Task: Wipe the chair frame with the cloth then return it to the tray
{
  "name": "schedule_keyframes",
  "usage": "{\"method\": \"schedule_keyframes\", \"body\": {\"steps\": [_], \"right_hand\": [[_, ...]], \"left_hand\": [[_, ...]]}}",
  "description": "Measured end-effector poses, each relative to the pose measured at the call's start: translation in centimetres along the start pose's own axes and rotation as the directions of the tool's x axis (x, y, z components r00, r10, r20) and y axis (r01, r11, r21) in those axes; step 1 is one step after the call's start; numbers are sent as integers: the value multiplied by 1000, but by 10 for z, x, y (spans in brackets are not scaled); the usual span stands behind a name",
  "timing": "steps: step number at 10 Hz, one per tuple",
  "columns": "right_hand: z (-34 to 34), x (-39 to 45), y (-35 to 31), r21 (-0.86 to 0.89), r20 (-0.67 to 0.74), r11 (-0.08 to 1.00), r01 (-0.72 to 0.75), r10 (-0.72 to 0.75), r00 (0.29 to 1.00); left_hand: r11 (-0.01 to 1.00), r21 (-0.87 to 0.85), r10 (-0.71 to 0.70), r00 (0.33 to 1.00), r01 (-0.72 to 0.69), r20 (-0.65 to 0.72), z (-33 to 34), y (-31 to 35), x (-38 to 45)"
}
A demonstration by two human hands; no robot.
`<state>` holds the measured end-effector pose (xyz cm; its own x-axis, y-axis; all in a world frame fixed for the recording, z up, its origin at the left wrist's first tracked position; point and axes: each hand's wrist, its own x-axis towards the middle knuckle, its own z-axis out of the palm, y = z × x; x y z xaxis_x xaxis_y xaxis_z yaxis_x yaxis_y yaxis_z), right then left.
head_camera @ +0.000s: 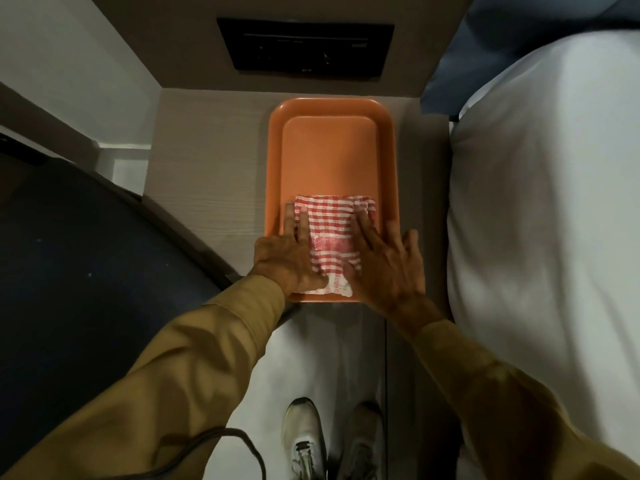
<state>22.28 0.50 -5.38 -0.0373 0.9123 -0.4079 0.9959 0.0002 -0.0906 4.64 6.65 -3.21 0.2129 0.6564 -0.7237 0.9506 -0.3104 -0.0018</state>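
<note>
A red-and-white checked cloth (330,233) lies folded in the near half of an orange tray (329,150). The tray rests on a pale wooden bedside surface. My left hand (289,252) lies flat on the cloth's left edge, fingers spread. My right hand (388,261) presses flat on its right side, with the outer fingers over the tray's rim. Neither hand grips the cloth. At the left, a dark chair seat (76,258) with a curved dark frame edge (166,220) sits close to the tray.
A white bed (547,209) with a blue pillow (485,46) fills the right side. A black panel (304,46) is set in the wall behind the tray. My shoes (304,438) stand on a pale floor below. A dark cable (239,441) loops near my left sleeve.
</note>
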Motion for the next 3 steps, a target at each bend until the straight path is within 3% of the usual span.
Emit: {"method": "schedule_keyframes", "body": {"steps": [1,2,3], "right_hand": [[-6,-7,26,-52,108,998,39,-34,994],[-25,-11,41,53,194,998,32,-42,980],[-56,-45,34,224,129,974,40,-70,989]], "left_hand": [[1000,4,19,1000,-19,16,0,-2,-1],[998,-57,26,1000,-26,4,-3,-4,-2],[985,-171,25,999,-29,-25,-11,-12,-20]]}}
